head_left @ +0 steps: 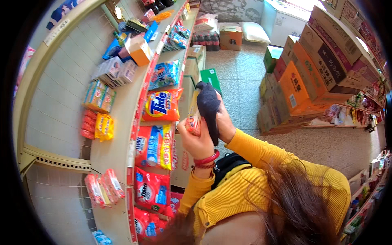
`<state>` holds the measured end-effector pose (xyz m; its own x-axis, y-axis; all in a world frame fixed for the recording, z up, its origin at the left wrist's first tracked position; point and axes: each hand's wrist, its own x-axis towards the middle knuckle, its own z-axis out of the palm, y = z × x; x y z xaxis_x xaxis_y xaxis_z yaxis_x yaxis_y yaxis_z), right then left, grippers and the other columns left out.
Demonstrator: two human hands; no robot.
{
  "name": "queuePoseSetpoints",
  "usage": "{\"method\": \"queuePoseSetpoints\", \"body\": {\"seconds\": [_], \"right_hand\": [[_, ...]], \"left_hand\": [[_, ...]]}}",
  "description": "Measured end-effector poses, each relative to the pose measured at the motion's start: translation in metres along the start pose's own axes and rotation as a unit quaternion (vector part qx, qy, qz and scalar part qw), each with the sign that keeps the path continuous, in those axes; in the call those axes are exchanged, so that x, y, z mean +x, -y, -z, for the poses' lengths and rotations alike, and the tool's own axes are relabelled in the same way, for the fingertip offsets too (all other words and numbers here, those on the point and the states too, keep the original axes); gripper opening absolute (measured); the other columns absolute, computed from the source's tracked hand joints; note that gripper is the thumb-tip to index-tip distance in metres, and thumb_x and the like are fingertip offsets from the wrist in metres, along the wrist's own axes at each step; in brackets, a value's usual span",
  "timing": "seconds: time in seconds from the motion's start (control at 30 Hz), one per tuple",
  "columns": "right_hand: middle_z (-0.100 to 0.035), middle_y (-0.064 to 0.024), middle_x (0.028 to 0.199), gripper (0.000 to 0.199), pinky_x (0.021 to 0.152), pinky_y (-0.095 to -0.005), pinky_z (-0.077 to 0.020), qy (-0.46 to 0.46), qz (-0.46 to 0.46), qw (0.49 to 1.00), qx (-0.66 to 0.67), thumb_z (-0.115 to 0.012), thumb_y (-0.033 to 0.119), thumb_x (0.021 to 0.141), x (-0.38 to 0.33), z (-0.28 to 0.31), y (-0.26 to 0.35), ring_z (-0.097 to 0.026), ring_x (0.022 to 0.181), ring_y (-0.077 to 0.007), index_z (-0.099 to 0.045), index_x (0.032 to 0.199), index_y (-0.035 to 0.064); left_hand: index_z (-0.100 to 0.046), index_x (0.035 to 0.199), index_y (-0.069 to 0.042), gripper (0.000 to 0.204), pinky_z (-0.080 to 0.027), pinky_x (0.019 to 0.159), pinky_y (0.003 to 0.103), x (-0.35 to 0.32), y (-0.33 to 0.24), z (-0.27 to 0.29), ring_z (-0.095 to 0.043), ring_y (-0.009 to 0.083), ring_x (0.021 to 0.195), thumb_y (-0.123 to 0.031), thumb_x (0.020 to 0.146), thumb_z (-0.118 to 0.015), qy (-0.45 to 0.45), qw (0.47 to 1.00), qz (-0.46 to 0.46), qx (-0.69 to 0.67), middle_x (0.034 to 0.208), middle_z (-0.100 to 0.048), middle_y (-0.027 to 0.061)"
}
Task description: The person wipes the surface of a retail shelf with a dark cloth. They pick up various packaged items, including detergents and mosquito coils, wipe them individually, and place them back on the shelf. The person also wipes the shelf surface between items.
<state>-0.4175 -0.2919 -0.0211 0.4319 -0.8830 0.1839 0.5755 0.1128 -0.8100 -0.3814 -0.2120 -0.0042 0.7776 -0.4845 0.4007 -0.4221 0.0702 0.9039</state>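
The left hand [197, 143] is closed around a red-and-cream packet [193, 125] in glossy wrapping, held out past the front edge of the cream metal shelf [115, 157]. The right hand [225, 121] grips a soft, dark grey cloth bundle [209, 105] just beside it; contact is unclear. A light, steady hold on the packet should keep its wrapping from creasing.

One left hand [199, 142], one right hand [225, 121], one dark cloth thing [208, 105], one held packet [193, 126], one red bangle [210, 159], one white sack [255, 32], one freezer [281, 23], one orange detergent bag [162, 105].
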Motion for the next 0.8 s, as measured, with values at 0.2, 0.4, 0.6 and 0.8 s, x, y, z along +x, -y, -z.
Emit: {"method": "queuePoseSetpoints", "body": {"seconds": [0.2, 0.4, 0.6, 0.8], "right_hand": [[-0.041, -0.0082, 0.126, 0.05, 0.097, -0.0265, -0.0339, -0.027, 0.058, 0.998, 0.012, -0.05, 0.01, 0.088, -0.013, 0.045, 0.013, -0.042, 0.113, -0.0158, -0.028, 0.133, 0.0051], [-0.052, -0.0046, 0.106, 0.043, 0.081, -0.0251, -0.0446, 0.013, -0.063, 0.993, 0.101, -0.051, 0.004, 0.082, 0.008, 0.135, 0.072, -0.052, 0.092, -0.0116, -0.041, 0.124, 0.0046], [-0.051, 0.0022, 0.079, 0.028, 0.065, -0.0217, -0.043, -0.023, 0.065, 0.99, -0.123, -0.048, 0.007, 0.079, -0.008, 0.194, 0.122, -0.05, 0.072, -0.0078, -0.053, 0.106, 0.0017], [-0.049, -0.0067, 0.101, 0.02, 0.086, -0.027, -0.0376, -0.01, 0.038, 0.999, -0.031, -0.045, 0.004, 0.074, 0.0, 0.193, 0.125, -0.047, 0.092, -0.0128, -0.052, 0.092, -0.0001]], "left_hand": [[-0.039, 0.109, 0.002, 0.036, -0.04, 0.08, 0.036, -0.039, -0.007, -0.054, -0.051, 0.0279, 0.091, -0.017, 0.084, -0.058, -0.023, 0.997, -0.006, -0.076, 0.099, -0.05, 0.018], [-0.044, 0.095, -0.003, 0.015, -0.046, 0.056, 0.023, -0.054, -0.02, -0.082, -0.056, 0.0105, 0.071, -0.011, 0.086, -0.053, 0.102, 0.869, 0.269, -0.402, 0.084, -0.055, 0.0041], [-0.051, 0.089, -0.001, 0.026, -0.048, 0.063, 0.033, -0.093, 0.013, -0.148, -0.06, 0.023, 0.07, -0.02, 0.076, -0.065, 0.336, 0.931, 0.095, -0.11, 0.077, -0.058, 0.0131], [-0.045, 0.119, -0.009, 0.052, -0.046, 0.073, 0.04, -0.09, -0.013, -0.157, -0.057, 0.036, 0.089, -0.022, 0.073, -0.065, 0.297, 0.953, 0.06, 0.027, 0.095, -0.058, 0.0207]]}}
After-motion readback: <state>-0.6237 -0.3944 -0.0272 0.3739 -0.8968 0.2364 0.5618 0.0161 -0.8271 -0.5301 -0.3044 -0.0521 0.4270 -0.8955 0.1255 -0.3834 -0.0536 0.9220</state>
